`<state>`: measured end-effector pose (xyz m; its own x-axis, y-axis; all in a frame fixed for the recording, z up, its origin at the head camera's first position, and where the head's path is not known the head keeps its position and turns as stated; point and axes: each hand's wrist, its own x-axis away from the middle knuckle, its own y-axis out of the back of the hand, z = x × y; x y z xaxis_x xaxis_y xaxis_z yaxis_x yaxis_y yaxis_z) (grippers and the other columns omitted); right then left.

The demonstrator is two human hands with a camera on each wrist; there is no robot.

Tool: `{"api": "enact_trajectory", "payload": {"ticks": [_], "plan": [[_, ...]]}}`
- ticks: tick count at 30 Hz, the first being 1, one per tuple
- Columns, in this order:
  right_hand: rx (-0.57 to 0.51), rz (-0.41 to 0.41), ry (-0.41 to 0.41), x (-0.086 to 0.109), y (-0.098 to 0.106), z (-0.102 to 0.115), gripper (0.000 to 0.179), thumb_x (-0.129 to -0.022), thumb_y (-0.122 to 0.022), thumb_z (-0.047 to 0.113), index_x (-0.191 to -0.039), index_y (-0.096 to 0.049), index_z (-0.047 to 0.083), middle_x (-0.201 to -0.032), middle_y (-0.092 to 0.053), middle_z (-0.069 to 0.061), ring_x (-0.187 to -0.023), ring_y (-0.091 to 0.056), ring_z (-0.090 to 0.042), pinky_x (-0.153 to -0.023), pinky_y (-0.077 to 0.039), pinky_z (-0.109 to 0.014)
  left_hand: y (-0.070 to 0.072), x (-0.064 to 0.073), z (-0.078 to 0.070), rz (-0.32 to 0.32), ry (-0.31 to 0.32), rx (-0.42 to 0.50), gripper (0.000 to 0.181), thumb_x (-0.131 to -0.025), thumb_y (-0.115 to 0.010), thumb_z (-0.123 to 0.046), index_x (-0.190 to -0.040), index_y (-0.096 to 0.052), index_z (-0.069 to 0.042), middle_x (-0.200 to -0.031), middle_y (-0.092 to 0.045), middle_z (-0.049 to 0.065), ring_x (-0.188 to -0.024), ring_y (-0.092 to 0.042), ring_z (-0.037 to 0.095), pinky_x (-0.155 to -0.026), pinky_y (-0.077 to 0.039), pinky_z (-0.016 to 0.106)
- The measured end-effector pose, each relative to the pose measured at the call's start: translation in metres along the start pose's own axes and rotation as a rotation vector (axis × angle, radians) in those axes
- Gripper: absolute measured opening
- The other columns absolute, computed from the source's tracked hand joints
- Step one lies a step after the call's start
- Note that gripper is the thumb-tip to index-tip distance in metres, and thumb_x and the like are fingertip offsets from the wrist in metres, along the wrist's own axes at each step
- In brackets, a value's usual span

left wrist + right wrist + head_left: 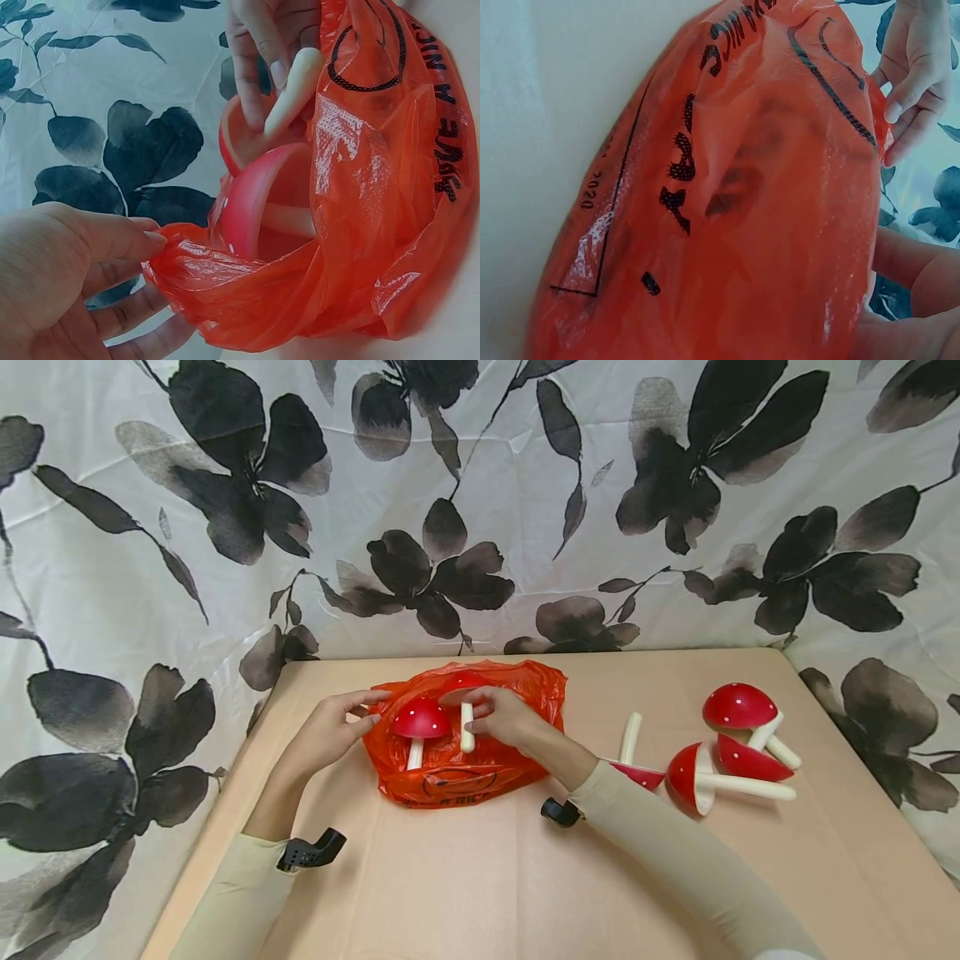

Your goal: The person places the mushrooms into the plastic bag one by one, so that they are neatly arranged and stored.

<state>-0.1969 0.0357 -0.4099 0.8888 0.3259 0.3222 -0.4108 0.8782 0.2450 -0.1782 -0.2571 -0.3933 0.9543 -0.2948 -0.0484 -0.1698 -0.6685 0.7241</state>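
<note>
We pinched the red plastic bag (465, 787) with our left hand (333, 727) and held 1 toy mushroom (467, 731) in our right hand (510, 718). Between them, another mushroom (420, 720) sat in the bag, and 4 loose mushrooms (738, 706) lay right of both.

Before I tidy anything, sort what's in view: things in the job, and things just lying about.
Seemingly in the job:
red bag, held by left grip
mushroom in right grip
mushroom at the bag's mouth
loose mushrooms on the table

Apparently just surroundings:
table
floral cloth
</note>
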Motion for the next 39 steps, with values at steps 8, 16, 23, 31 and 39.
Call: {"api": "enact_trajectory", "payload": {"ticks": [8,16,23,31,39], "plan": [[0.005,-0.008,-0.050,-0.007,0.000,0.000,0.042,-0.091,-0.071,0.000,-0.131,-0.063,0.006,-0.115,-0.058,-0.013,-0.102,-0.057,-0.027,-0.079,-0.057,-0.027,0.002,-0.003,-0.001,0.005,0.040,0.005,0.039,-0.097,-0.058,-0.005,-0.135,-0.066,-0.011,-0.121,-0.070,0.012,-0.107,-0.062,0.033,-0.079,-0.054,0.037],[0.071,0.056,-0.073,-0.004,0.005,0.001,0.046,-0.092,-0.071,0.005,-0.137,-0.063,0.007,-0.130,-0.060,-0.014,-0.103,-0.063,-0.026,-0.094,-0.056,-0.037,0.003,-0.003,-0.002,0.003,0.035,0.010,0.038,-0.097,-0.059,-0.005,-0.134,-0.066,-0.010,-0.122,-0.070,0.012,-0.107,-0.062,0.034,-0.078,-0.055,0.036],[0.185,0.122,-0.090,-0.003,0.008,0.001,0.050,-0.095,-0.070,0.014,-0.144,-0.059,0.011,-0.144,-0.056,-0.011,-0.105,-0.059,-0.028,-0.097,-0.051,-0.041,0.002,-0.005,-0.003,0.002,0.021,0.007,0.039,-0.097,-0.058,-0.004,-0.134,-0.066,-0.008,-0.126,-0.069,0.013,-0.106,-0.063,0.034,-0.078,-0.055,0.037],[0.218,0.160,-0.082,-0.003,0.011,-0.002,0.058,-0.094,-0.072,0.021,-0.149,-0.054,0.016,-0.147,-0.054,-0.009,-0.107,-0.060,-0.030,-0.099,-0.049,-0.044,0.001,-0.004,-0.002,-0.004,0.012,0.002,0.038,-0.097,-0.061,-0.007,-0.135,-0.065,-0.009,-0.134,-0.065,0.013,-0.111,-0.063,0.033,-0.082,-0.056,0.039],[0.367,0.176,-0.062,0.004,0.021,0.007,0.053,-0.095,-0.070,0.030,-0.145,-0.058,0.018,-0.147,-0.054,-0.007,-0.127,-0.053,-0.030,-0.109,-0.043,-0.052,0.002,-0.003,-0.002,0.003,0.055,0.010,0.040,-0.096,-0.057,-0.004,-0.135,-0.066,-0.010,-0.125,-0.069,0.013,-0.106,-0.062,0.033,-0.074,-0.057,0.033]]}}
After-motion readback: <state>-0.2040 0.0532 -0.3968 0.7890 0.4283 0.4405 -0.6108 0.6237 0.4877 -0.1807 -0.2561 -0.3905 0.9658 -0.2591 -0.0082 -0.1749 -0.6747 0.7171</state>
